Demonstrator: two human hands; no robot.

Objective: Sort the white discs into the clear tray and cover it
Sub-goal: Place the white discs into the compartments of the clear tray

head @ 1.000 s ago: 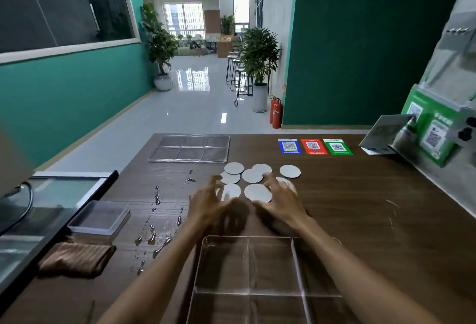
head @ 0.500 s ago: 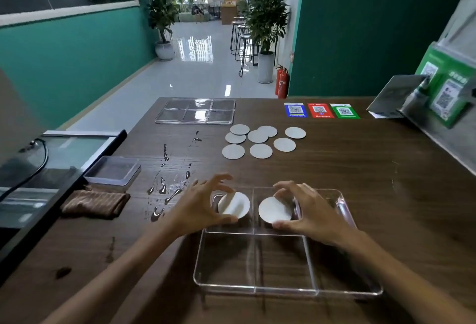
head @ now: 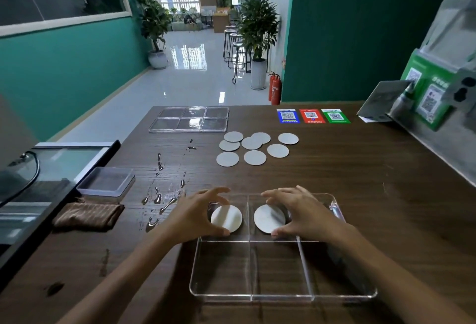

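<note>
A clear divided tray [head: 283, 295] stands on the dark wooden table in front of me. My left hand [head: 193, 214] grips a white disc [head: 226, 218] over the tray's far left compartment. My right hand [head: 300, 211] grips another white disc [head: 269, 218] over the far middle compartment. Both discs are tilted, held at their edges by thumb and fingers. Several more white discs [head: 253, 146] lie loose farther back on the table. The clear lid [head: 189, 122], moulded in panels, lies flat at the table's far side.
Water drops [head: 161, 196] spot the table left of the tray. A small clear box [head: 107, 184] and a folded brown cloth [head: 87, 216] sit at the left edge. Three coloured code cards [head: 311, 116] lie at the far right. A slanted stand [head: 438, 107] borders the right side.
Both hands picked a disc each from the pile and drew them back to the tray. Over the last half second they have held nearly still above the far compartments.
</note>
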